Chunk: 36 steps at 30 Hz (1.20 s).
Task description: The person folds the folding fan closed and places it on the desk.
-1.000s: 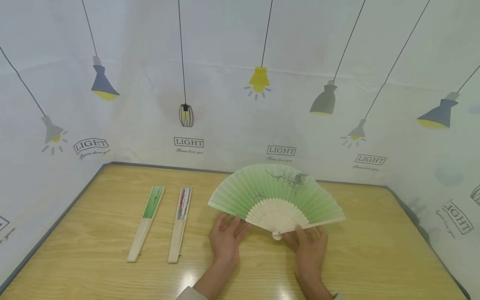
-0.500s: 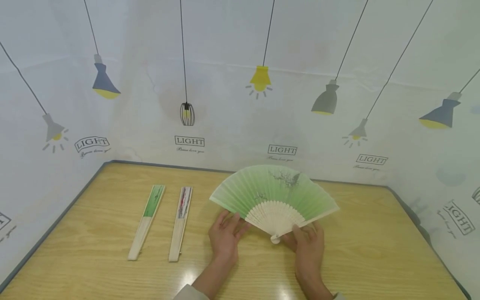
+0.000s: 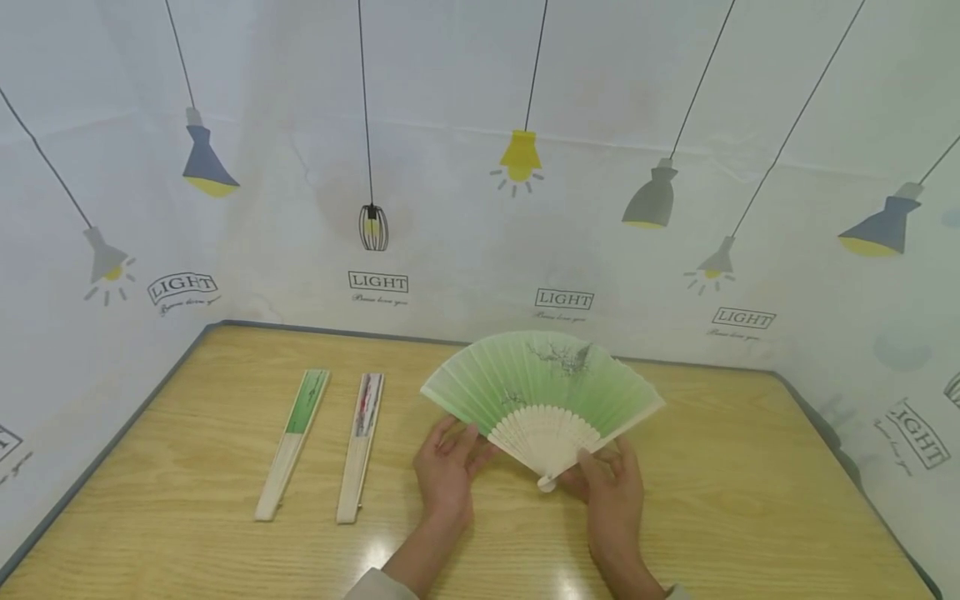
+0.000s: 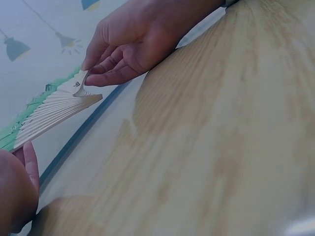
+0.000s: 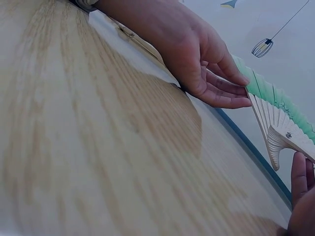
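A green folding fan (image 3: 558,396) with pale ribs and a dark branch print is spread above the table in the head view, its pivot end towards me. My left hand (image 3: 445,475) grips its left edge between thumb and fingers, clearer in the right wrist view, where that hand (image 4: 15,194) shows only partly in the left wrist view. Near the pivot, my right hand (image 3: 615,500) pinches the right outer rib, with its thumb on top. Two folded fans lie to the left: one green (image 3: 292,446), one with a grey and red print (image 3: 361,448).
The wooden table (image 3: 187,467) has a dark edge strip along its back and sides. White cloth walls (image 3: 450,192) printed with hanging lamps stand closely around it.
The spread fan has narrowed somewhat: its right edge has swung up and leftward as my right hand shifted slightly left. My left hand has barely moved. Both folded fans lie still.
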### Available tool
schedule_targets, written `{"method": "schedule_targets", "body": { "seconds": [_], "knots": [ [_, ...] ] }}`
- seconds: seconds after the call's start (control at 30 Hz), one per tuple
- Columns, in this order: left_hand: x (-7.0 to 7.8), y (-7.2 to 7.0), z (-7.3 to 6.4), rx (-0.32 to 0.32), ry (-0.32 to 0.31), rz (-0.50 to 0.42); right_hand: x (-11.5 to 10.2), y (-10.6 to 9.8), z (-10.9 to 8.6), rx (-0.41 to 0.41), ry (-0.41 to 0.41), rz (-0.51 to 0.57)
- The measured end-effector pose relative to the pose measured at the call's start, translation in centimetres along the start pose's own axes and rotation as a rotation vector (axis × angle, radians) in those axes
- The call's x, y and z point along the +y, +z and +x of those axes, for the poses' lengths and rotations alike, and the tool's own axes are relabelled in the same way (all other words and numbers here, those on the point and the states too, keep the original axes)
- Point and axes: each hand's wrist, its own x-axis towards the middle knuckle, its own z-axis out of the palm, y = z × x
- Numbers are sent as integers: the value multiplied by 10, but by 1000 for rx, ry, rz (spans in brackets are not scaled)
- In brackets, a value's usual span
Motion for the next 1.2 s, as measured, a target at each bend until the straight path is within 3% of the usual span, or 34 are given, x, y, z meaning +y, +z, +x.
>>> {"method": "schedule_targets", "body": {
  "seconds": [0.17,0.4,0.8,1.2],
  "knots": [
    [1,1,2,25,16,-1,1,1,0,-25,-3,24],
    [-2,1,4,28,56,-5,3,1,-1,-30,-17,-25],
    [-2,0,4,9,53,4,6,1,-2,-76,-71,-42],
    [-2,-1,4,-29,50,34,6,2,-2,-86,-98,-137]
  ]
}}
